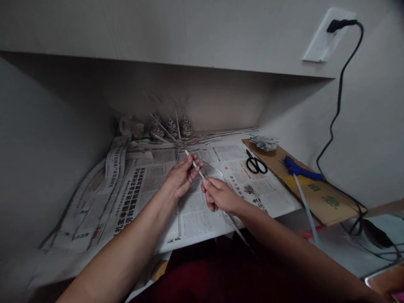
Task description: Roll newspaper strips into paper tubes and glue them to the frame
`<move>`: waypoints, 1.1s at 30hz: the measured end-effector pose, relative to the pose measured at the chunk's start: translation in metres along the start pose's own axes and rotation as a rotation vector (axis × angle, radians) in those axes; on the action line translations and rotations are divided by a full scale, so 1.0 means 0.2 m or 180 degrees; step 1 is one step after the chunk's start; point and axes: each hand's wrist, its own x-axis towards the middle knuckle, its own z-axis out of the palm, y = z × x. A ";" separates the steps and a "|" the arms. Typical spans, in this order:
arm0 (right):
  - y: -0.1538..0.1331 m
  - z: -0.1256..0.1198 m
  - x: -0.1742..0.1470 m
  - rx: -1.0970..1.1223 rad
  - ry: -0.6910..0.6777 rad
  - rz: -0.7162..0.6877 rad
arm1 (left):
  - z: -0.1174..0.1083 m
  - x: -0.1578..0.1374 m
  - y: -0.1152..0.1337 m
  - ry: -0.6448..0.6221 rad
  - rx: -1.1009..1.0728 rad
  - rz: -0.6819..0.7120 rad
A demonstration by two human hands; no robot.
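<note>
Rolled-paper strand (195,163) is hanging above the newspaper (195,223) mid-scene, fingers of the left hand (182,174) and right hand (219,194) pinching it; probably being light, bendable and crease-prone, it is calling for gentle, closely spaced pinches.

The thin stick (195,163) in my left hand (181,176) and right hand (219,194) is tightly rolled paper, pale and matt. Beneath them lies newspaper (195,221), smooth and dull. At 11 o'clock, the small pots (186,127) look like rough coiled paper, though shadow makes that hard to judge. Towards 3 o'clock come scissors (253,159) with smooth plastic handles, matt cardboard (282,173), a smooth plastic glue gun (295,168) and its translucent rod (305,204). At 6 o'clock there's dull cloth (195,271).
</note>
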 end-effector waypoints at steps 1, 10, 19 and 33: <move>0.00 0.00 0.00 0.0587 -0.0283 0.0197 | 0.00 0.00 0.00 -0.0007 -0.0009 -0.0017; 0.00 -0.04 0.02 0.1378 -0.0618 0.0468 | 0.00 -0.01 -0.01 -0.0056 -0.0034 -0.0092; 0.00 -0.01 0.10 0.1492 -0.0325 0.0266 | -0.01 0.00 -0.04 -0.0128 0.0092 -0.0130; 0.04 -0.02 -0.10 -0.0783 0.0226 -0.0198 | -0.01 0.02 0.01 0.0256 -0.0224 0.0110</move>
